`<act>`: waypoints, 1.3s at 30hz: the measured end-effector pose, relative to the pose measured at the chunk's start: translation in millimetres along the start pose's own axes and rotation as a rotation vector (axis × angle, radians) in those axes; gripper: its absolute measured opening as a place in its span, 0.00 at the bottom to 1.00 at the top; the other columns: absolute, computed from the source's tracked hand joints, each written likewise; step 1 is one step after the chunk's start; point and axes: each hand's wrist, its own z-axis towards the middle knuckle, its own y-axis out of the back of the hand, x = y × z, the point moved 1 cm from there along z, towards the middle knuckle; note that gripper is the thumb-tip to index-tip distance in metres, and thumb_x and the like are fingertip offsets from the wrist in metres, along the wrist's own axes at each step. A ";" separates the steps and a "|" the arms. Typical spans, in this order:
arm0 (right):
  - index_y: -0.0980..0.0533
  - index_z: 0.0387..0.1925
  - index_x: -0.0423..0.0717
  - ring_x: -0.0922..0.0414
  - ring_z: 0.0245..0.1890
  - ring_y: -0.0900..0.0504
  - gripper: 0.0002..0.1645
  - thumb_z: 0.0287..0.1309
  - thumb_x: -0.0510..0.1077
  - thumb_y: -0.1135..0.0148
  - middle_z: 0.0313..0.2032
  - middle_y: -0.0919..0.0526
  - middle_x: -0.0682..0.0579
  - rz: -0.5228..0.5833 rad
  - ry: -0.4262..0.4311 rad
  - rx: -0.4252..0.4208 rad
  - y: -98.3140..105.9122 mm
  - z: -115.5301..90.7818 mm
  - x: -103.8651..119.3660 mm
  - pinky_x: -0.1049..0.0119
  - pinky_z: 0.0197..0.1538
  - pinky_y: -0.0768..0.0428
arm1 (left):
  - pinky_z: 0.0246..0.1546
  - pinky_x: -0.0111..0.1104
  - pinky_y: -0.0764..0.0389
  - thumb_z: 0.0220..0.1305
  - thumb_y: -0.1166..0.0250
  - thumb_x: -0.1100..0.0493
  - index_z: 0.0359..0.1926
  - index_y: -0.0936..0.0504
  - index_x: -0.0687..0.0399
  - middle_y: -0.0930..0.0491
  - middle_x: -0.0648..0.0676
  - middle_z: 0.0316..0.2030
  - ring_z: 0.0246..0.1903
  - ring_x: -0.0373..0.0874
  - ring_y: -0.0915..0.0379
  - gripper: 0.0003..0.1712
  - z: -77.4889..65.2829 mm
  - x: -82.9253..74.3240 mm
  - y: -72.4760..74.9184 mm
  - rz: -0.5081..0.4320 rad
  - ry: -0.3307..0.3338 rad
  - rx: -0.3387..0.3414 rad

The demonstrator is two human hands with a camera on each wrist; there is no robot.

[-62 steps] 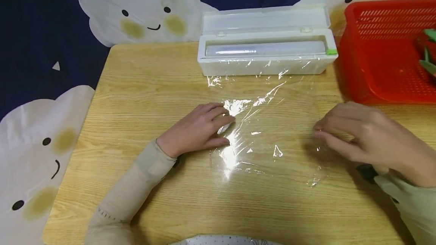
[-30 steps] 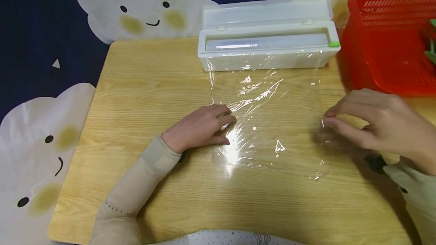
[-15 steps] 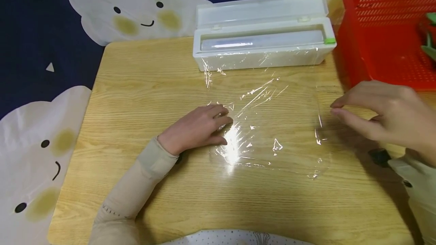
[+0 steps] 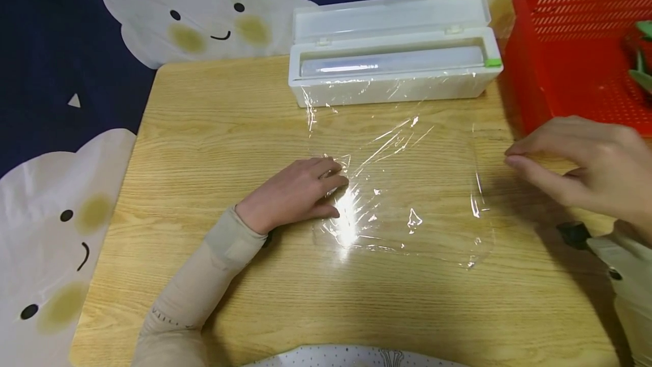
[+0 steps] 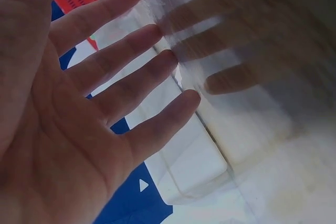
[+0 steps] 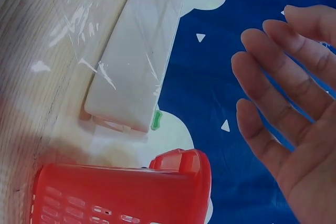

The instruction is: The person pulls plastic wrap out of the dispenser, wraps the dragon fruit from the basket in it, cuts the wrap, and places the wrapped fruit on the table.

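A clear sheet of cling film (image 4: 397,186) lies over the wooden table, drawn out from the roll (image 4: 392,62) in a white dispenser box (image 4: 387,92) whose lid stands up at the back. My left hand (image 4: 292,194) rests on the film's left edge, fingers spread; in the left wrist view, the fingertips of that hand (image 5: 105,93) touch the film. To the right of the film hovers my right hand (image 4: 586,169), apart from it. Seen in the right wrist view, the right hand (image 6: 294,108) has loosely bent fingers and holds nothing.
A red plastic basket (image 4: 532,72) with something green-leaved inside stands right of the box, just beyond my right hand. A green slider (image 4: 493,62) sits at the box's right end. A dotted white edge (image 4: 346,355) shows at the bottom.
My right hand has let go of the film's right edge and moved away to the right and up. The left hand stays on the film. The view has shifted slightly.
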 end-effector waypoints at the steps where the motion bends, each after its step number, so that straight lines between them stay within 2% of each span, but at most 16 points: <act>1: 0.12 0.29 0.51 0.80 0.34 0.24 0.39 0.69 0.75 0.52 0.27 0.10 0.52 -0.002 -0.006 0.005 0.7 -0.1 0.0 0.88 0.38 0.24 | 0.71 0.50 0.24 0.64 0.30 0.40 0.65 0.20 0.52 0.22 0.58 0.65 0.66 0.57 0.25 0.34 -0.2 -0.1 0.3 0.001 0.004 0.004; 5: 0.12 0.29 0.51 0.82 0.34 0.27 0.33 0.68 0.71 0.45 0.27 0.10 0.52 -0.010 -0.037 0.029 3.3 -0.4 0.2 0.91 0.44 0.29 | 0.69 0.50 0.23 0.64 0.30 0.39 0.65 0.21 0.52 0.23 0.58 0.65 0.66 0.57 0.25 0.34 -1.0 -0.2 1.0 0.000 0.015 0.014; 8: 0.12 0.30 0.48 0.85 0.36 0.29 0.22 0.66 0.61 0.35 0.27 0.11 0.51 0.000 -0.040 0.030 5.5 -0.6 0.1 0.93 0.49 0.33 | 0.68 0.50 0.22 0.64 0.29 0.40 0.64 0.20 0.51 0.22 0.57 0.65 0.65 0.56 0.24 0.34 -1.1 0.1 1.2 -0.001 0.011 0.006; 12: 0.13 0.32 0.45 0.88 0.40 0.31 0.13 0.62 0.51 0.31 0.27 0.10 0.49 0.006 -0.034 0.028 9.6 -1.4 -0.1 0.93 0.51 0.35 | 0.66 0.49 0.21 0.64 0.29 0.40 0.63 0.20 0.51 0.21 0.57 0.64 0.65 0.56 0.24 0.33 0.2 0.2 1.6 -0.006 -0.003 -0.012; 14: 0.13 0.33 0.44 0.91 0.43 0.33 0.14 0.63 0.51 0.31 0.28 0.11 0.47 0.018 -0.039 0.023 11.5 -1.7 -1.0 0.93 0.53 0.37 | 0.66 0.49 0.20 0.64 0.29 0.40 0.63 0.20 0.51 0.22 0.57 0.64 0.65 0.55 0.24 0.32 1.1 0.2 1.6 -0.009 -0.003 -0.014; 20: 0.13 0.33 0.39 0.92 0.46 0.32 0.26 0.68 0.58 0.37 0.27 0.13 0.42 0.087 -0.015 -0.025 16.9 -1.0 -9.5 0.93 0.55 0.36 | 0.63 0.48 0.19 0.64 0.29 0.40 0.62 0.19 0.51 0.22 0.56 0.63 0.62 0.53 0.23 0.31 5.3 -1.1 1.1 -0.015 -0.010 -0.019; 23: 0.13 0.34 0.39 0.94 0.46 0.36 0.19 0.64 0.52 0.33 0.27 0.12 0.40 0.039 -0.039 0.002 20.3 -1.9 -12.9 0.93 0.53 0.38 | 0.62 0.47 0.18 0.63 0.28 0.41 0.62 0.19 0.51 0.21 0.56 0.62 0.61 0.53 0.22 0.31 6.2 -1.6 1.4 -0.014 -0.020 -0.028; 26: 0.13 0.34 0.39 0.95 0.44 0.39 0.12 0.59 0.45 0.32 0.27 0.12 0.39 -0.009 -0.058 0.023 23.8 -2.3 -15.7 0.89 0.47 0.35 | 0.61 0.46 0.18 0.63 0.28 0.41 0.61 0.19 0.52 0.21 0.56 0.61 0.60 0.53 0.22 0.31 6.6 -1.1 1.5 -0.009 -0.031 -0.045; 32: 0.14 0.31 0.36 0.97 0.45 0.44 0.17 0.62 0.48 0.32 0.29 0.13 0.35 -0.084 -0.118 0.004 27.2 -1.0 -25.8 0.90 0.45 0.39 | 0.56 0.45 0.16 0.61 0.26 0.42 0.59 0.18 0.52 0.19 0.56 0.58 0.56 0.52 0.20 0.30 6.6 0.0 1.6 -0.002 -0.056 -0.077; 33: 0.14 0.31 0.35 0.93 0.43 0.36 0.17 0.63 0.48 0.32 0.30 0.13 0.33 -0.108 -0.141 0.014 28.7 -0.3 -26.2 0.90 0.44 0.39 | 0.56 0.45 0.16 0.61 0.26 0.42 0.58 0.18 0.52 0.19 0.56 0.58 0.56 0.52 0.20 0.30 6.6 0.0 1.8 0.000 -0.056 -0.077; 39: 0.14 0.33 0.31 0.97 0.42 0.38 0.16 0.64 0.45 0.32 0.31 0.13 0.29 -0.156 -0.224 0.020 40.3 3.9 -28.3 0.91 0.38 0.40 | 0.55 0.44 0.16 0.60 0.26 0.42 0.58 0.17 0.53 0.19 0.56 0.58 0.55 0.52 0.20 0.30 7.7 0.1 1.1 0.012 -0.054 -0.069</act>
